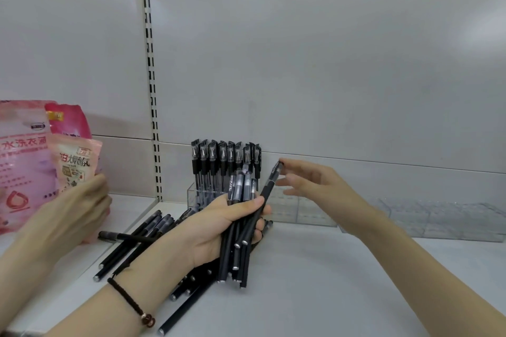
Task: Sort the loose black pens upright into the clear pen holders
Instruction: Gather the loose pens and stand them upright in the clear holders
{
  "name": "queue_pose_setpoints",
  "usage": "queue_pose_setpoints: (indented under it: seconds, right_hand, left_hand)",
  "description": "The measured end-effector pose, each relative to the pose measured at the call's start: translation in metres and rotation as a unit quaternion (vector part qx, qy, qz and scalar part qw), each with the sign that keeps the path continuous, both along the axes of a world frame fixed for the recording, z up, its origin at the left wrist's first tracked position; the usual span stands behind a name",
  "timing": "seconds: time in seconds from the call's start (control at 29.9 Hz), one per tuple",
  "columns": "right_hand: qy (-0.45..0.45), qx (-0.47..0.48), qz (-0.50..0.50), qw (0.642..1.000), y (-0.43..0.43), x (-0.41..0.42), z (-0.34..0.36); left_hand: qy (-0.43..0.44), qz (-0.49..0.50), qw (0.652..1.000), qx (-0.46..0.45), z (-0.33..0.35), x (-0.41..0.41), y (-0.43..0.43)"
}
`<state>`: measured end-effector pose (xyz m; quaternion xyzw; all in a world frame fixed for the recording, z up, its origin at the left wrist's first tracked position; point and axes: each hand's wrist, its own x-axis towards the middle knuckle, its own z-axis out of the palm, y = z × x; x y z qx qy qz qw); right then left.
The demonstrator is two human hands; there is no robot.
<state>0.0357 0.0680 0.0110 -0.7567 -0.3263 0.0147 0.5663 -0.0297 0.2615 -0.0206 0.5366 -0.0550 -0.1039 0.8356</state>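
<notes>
My left hand [219, 227], a dark cord bracelet on its wrist, is closed around a bundle of black pens [238, 254] held steeply over the white shelf. One black pen [269, 183] sticks up out of the bundle. The fingertips of my right hand [309, 180] pinch its capped top end. Behind the bundle, a clear pen holder [193, 194] has several black pens [224, 159] standing upright in it. Empty clear holders [309, 213] extend to the right of it. Several loose black pens [137, 241] lie on the shelf at the left and under my left forearm.
Another hand [76, 208] reaches in from the far left, next to pink pouches [24, 161] standing on the neighbouring shelf. More clear holders [443, 221] line the back right. A white back panel with a slotted upright [152, 90] closes off the shelf behind.
</notes>
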Motion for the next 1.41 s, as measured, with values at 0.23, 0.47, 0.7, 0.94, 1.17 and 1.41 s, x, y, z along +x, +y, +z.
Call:
queue_pose_setpoints:
  seconds: [0.23,0.47,0.7,0.94,1.17,1.41]
  right_hand:
    - [0.005,0.105,0.023,0.994,0.016,-0.009,0.005]
    - [-0.073,0.138,-0.052,0.986,-0.001,-0.013,0.030]
    - [-0.100,0.081,-0.040,0.991,-0.009,-0.016,0.029]
    - [-0.096,0.071,-0.050,0.992,-0.011,-0.014,0.027]
    - [-0.066,0.026,-0.027,0.997,-0.023,-0.010,0.029]
    - [-0.013,-0.103,-0.044,0.994,-0.031,-0.003,0.024]
  left_hand:
    - [-0.034,-0.026,0.996,0.073,-0.001,0.003,-0.020]
    - [-0.178,0.105,0.972,0.110,0.015,0.027,-0.048]
    - [-0.235,0.123,0.942,0.205,0.004,0.031,-0.058]
    - [-0.245,0.120,0.948,0.161,0.004,0.030,-0.057]
    - [-0.227,0.071,0.959,0.157,0.001,0.032,-0.063]
    - [-0.179,0.033,0.967,0.177,-0.008,0.033,-0.062]
